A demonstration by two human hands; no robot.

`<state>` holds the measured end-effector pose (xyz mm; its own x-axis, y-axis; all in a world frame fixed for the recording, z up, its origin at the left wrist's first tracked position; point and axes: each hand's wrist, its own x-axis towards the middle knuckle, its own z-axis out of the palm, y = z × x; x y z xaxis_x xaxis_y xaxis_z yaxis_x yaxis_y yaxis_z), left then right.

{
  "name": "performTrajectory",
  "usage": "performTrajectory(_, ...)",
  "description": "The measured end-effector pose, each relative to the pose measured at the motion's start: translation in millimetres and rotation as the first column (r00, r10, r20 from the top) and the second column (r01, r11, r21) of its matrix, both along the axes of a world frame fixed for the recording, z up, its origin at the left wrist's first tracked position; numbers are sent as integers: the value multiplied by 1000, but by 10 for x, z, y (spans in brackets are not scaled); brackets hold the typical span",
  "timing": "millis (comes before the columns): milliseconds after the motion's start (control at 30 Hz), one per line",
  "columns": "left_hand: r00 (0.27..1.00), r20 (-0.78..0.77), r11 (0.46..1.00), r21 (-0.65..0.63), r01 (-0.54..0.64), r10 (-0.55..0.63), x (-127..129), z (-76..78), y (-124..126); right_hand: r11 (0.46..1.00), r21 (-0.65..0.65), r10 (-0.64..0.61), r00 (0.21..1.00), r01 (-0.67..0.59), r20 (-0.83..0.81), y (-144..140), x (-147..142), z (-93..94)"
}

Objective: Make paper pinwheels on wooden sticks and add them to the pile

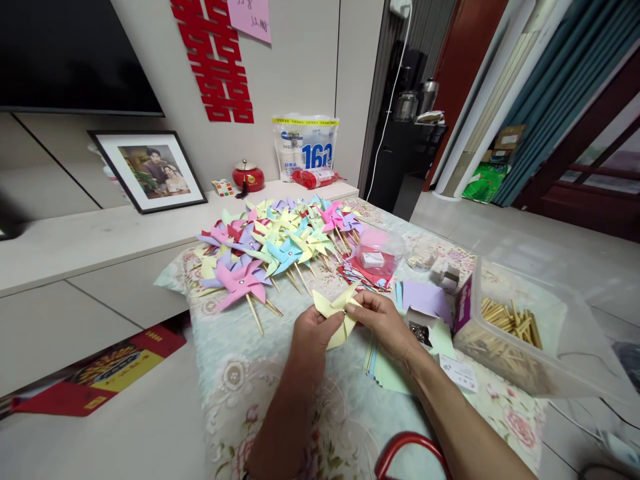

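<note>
A pale yellow paper pinwheel [330, 305] is held between my two hands above the tablecloth, with no stick visible on it. My left hand [311, 333] grips its left side, thumb on top. At its centre, the thumb and fingers of my right hand [383, 320] press near a small dark pin. Beyond my hands lies a heap of finished pinwheels [287, 253] on wooden sticks, in pink, purple, blue and yellow. Under my right forearm sit paper sheets [390, 370] and a small open box of dark metal pins [419, 332].
At right stands a clear plastic bin [500, 373] of wooden sticks [515, 323]. Red-handled scissors [400, 443] seem to lie at the near edge, partly hidden. Patterned paper pieces [367, 277] lie past my right hand. A framed photo [150, 170] stands on the white cabinet [65, 260].
</note>
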<state>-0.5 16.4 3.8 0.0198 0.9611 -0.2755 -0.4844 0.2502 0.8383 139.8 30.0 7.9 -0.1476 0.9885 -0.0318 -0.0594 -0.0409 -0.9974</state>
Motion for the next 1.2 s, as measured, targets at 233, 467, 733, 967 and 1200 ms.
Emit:
performTrajectory(233, 997, -13, 997, -11, 77, -77, -7, -1, -9, 999, -22, 35, 995, -33, 90, -14, 11, 26)
performTrajectory(467, 1000, 1, 1000, 11, 22, -22, -67, 19, 12, 998, 1, -65, 998, 65, -23, 19, 21, -23)
performTrajectory(733, 711, -662, 971, 138, -197, 238, -297, -9, 63, 965, -122, -260, 902, 232, -344, 19, 8, 151)
performTrajectory(967, -4, -998, 981, -68, 179, -69, -247, 88, -110, 960, -89, -280, 898, 266, -340, 29, 41, 148)
performTrajectory(1200, -200, -972, 955, -172, 242, -124, -222, 59, -130, 967, -165, -251, 858, 197, -447, 6, 41, 153)
